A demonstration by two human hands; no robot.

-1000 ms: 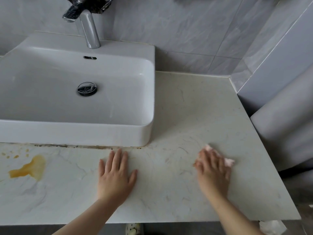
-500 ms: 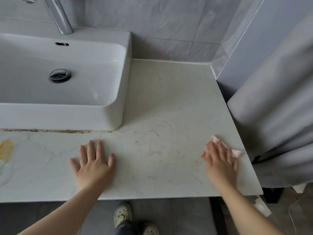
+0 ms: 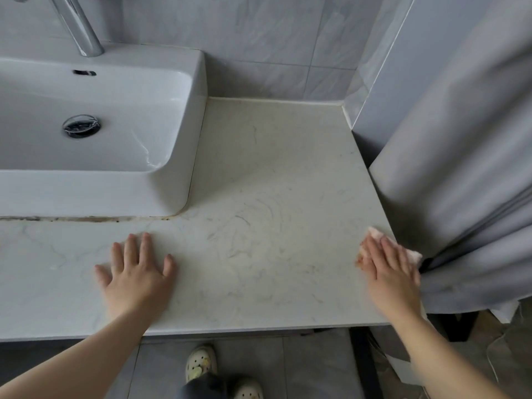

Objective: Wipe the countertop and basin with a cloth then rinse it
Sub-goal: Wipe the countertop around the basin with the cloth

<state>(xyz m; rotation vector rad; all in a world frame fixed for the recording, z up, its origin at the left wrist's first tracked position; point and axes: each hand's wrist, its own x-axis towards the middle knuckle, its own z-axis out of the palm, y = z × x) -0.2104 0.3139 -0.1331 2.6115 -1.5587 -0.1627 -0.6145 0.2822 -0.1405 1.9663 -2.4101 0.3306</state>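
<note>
This is a home bathroom. A white basin (image 3: 115, 194) with a chrome tap (image 3: 83, 33) and drain (image 3: 81, 126) sits at ten o'clock on a pale, marble-look countertop (image 3: 273, 168). Grey tiles (image 3: 259, 38) cover the wall at twelve o'clock. A grey curtain (image 3: 460, 168) hangs at three o'clock, and a tiled floor (image 3: 316, 367) shows at six.

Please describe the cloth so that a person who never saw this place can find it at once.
Start from the white basin and go right along the pale countertop to its edge beside the grey curtain. There the right hand presses flat on the cloth. It is the only pink thing, mostly hidden under that hand.
</note>
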